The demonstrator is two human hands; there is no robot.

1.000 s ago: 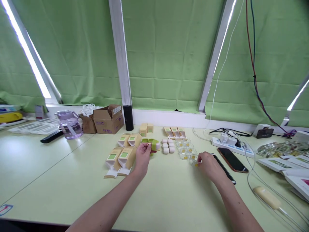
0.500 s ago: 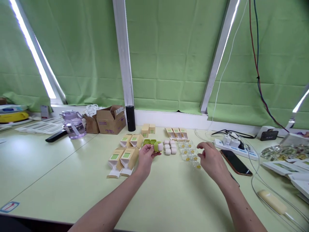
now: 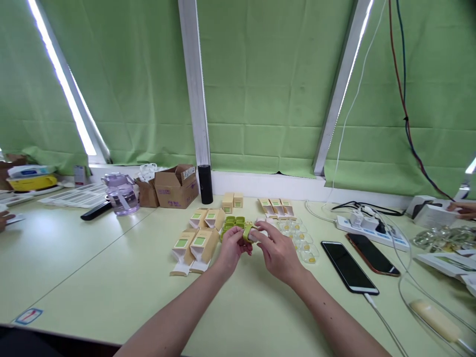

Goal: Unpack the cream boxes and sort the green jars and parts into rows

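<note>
My left hand (image 3: 232,248) grips a small green case (image 3: 247,233) with a white piece in it, above the middle of the table. The fingers of my right hand (image 3: 277,248) are closed at the right side of that case; whether they pinch anything more is hidden. Behind my left hand several green cases (image 3: 230,219) sit together. White pieces (image 3: 269,220) lie partly hidden behind my right hand. To its right are several clear domed pieces (image 3: 303,237) with yellow centres. Open cream boxes (image 3: 203,245) with green labels lie left of my left hand.
Two phones (image 3: 349,267) and a white power strip (image 3: 372,232) with cables lie at the right. A cardboard box (image 3: 176,187), a black cylinder (image 3: 205,184) and a purple jug (image 3: 121,194) stand behind. Other people's hands (image 3: 463,210) show at both edges.
My right hand has moved left from the clear pieces to the case in my left hand. The camera view has shifted slightly, and other people's hands have come into view at the edges.
</note>
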